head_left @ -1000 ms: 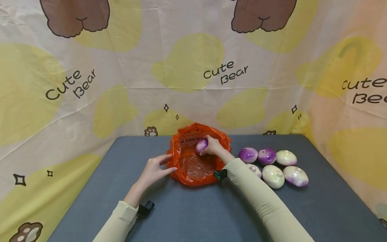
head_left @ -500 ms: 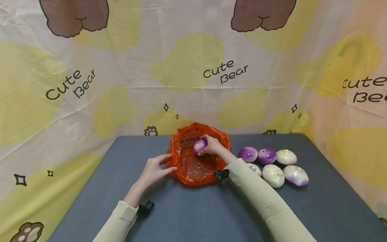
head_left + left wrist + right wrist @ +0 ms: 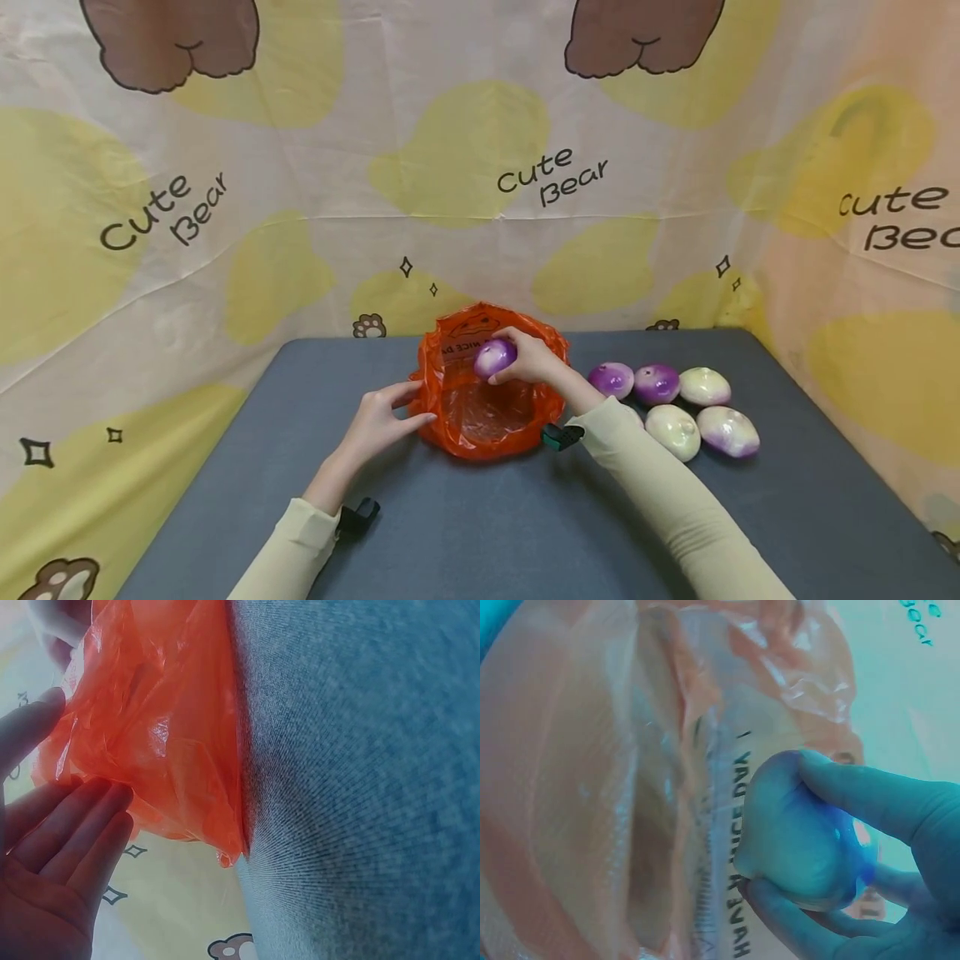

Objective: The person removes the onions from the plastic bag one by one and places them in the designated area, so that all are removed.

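Observation:
A purple-and-white onion [image 3: 495, 358] is held in my right hand [image 3: 531, 360], thumb and fingers curled round it. It hangs within the mouth of an orange plastic bag [image 3: 480, 450], which stands open toward me. In the right wrist view, the pale tapered end of the onion [image 3: 787, 832] points at the printed inner wall of the bag [image 3: 577, 780]. My left hand [image 3: 378, 423] touches the bag's left side, thumb and fingers spread apart. Seen from the left wrist, its nearly straight fingers [image 3: 82, 829] rest against the outside of the bag [image 3: 165, 742].
Several more onions, purple ones [image 3: 657, 384] and whitish ones [image 3: 672, 432], lie in two rows right of the bag. My right forearm [image 3: 675, 500] partly covers one. The grey table [image 3: 465, 533] ends at a printed cloth backdrop [image 3: 450, 167].
My right hand, gripping the onion, has shifted slightly left and toward the bag's front, raising the onion a little. My left hand and the bag have stayed put.

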`<move>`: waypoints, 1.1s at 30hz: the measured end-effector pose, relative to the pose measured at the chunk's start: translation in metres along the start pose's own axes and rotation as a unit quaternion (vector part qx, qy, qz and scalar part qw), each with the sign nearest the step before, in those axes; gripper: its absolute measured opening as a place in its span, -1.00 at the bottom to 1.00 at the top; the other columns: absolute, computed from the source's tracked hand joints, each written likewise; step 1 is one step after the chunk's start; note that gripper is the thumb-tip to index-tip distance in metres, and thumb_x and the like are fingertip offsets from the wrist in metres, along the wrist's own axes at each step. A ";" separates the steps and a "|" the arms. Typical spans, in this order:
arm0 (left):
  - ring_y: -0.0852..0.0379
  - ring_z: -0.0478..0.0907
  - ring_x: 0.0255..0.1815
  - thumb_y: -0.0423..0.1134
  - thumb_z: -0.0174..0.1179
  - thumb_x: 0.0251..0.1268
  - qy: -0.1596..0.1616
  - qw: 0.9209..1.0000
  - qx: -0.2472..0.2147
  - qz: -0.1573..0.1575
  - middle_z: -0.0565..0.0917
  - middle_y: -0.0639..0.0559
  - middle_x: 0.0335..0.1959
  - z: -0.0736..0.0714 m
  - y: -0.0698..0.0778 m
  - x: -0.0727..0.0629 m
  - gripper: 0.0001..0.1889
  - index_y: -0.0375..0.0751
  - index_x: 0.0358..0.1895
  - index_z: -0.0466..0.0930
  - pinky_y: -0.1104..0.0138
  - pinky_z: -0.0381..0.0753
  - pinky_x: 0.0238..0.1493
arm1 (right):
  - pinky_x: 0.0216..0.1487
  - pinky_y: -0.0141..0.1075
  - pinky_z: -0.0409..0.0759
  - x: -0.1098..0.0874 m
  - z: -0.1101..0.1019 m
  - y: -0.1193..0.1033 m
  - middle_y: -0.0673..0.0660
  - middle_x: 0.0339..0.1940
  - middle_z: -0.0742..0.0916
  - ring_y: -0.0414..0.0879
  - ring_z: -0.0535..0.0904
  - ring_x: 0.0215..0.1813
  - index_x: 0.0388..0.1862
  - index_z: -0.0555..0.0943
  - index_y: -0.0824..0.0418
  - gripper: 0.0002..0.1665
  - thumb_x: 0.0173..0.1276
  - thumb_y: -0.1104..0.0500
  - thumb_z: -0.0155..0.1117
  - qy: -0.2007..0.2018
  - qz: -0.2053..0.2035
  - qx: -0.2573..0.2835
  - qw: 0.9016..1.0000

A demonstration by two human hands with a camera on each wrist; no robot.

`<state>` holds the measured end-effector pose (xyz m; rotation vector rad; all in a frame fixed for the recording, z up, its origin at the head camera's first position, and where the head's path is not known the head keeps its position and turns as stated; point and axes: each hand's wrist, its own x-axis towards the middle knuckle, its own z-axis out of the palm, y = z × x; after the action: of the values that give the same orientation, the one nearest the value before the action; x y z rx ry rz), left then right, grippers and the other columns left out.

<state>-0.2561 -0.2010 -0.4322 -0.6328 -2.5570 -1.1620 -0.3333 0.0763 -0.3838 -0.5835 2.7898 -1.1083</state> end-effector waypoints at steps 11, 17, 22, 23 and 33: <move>-0.07 0.68 -0.06 -0.05 0.44 0.00 0.001 1.000 0.002 0.005 0.67 -0.15 0.01 -0.002 0.002 0.000 -0.43 -0.25 0.09 0.59 0.09 0.66 -0.06 | 0.12 0.02 0.58 -0.028 -0.023 -0.008 0.23 0.18 0.54 0.13 0.51 0.15 0.33 0.34 0.09 -0.08 -0.01 0.02 0.55 0.005 -0.040 0.025 0.999; -0.10 0.67 -0.04 -0.03 0.43 0.01 -0.005 1.000 0.000 0.005 0.66 -0.15 0.03 0.000 0.001 -0.001 -0.42 -0.23 0.11 0.58 0.07 0.66 -0.05 | 0.12 0.02 0.59 -0.043 -0.034 -0.006 0.23 0.20 0.53 0.13 0.52 0.13 0.36 0.32 0.06 -0.03 -0.03 0.01 0.56 0.002 -0.029 0.036 0.999; -0.11 0.66 -0.04 -0.06 0.43 0.01 -0.002 1.000 -0.002 0.007 0.66 -0.15 0.03 0.001 0.001 -0.001 -0.43 -0.23 0.11 0.58 0.06 0.66 -0.05 | 0.10 0.02 0.59 -0.055 -0.044 -0.001 0.23 0.23 0.52 0.15 0.53 0.12 0.36 0.31 0.01 -0.04 -0.02 0.02 0.56 0.009 -0.024 0.035 0.999; -0.10 0.67 -0.05 -0.06 0.43 0.01 -0.001 1.000 0.000 0.009 0.66 -0.15 0.02 0.001 0.002 -0.001 -0.43 -0.23 0.11 0.58 0.06 0.66 -0.06 | 0.11 0.02 0.59 -0.058 -0.046 0.000 0.24 0.23 0.52 0.15 0.53 0.13 0.36 0.32 0.01 -0.05 -0.02 0.03 0.56 0.011 -0.024 0.036 0.999; -0.06 0.68 -0.07 -0.07 0.44 -0.01 0.005 1.000 0.006 0.015 0.67 -0.16 0.02 0.001 0.003 -0.001 -0.43 -0.25 0.09 0.59 0.07 0.66 -0.07 | 0.11 0.05 0.57 -0.084 -0.066 0.017 0.27 0.25 0.50 0.18 0.51 0.17 0.38 0.29 0.01 -0.03 -0.02 -0.01 0.55 0.022 -0.006 0.045 0.999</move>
<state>-0.2539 -0.1984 -0.4309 -0.6595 -2.5346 -1.1365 -0.2752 0.1612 -0.3520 -0.5734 2.7588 -1.2569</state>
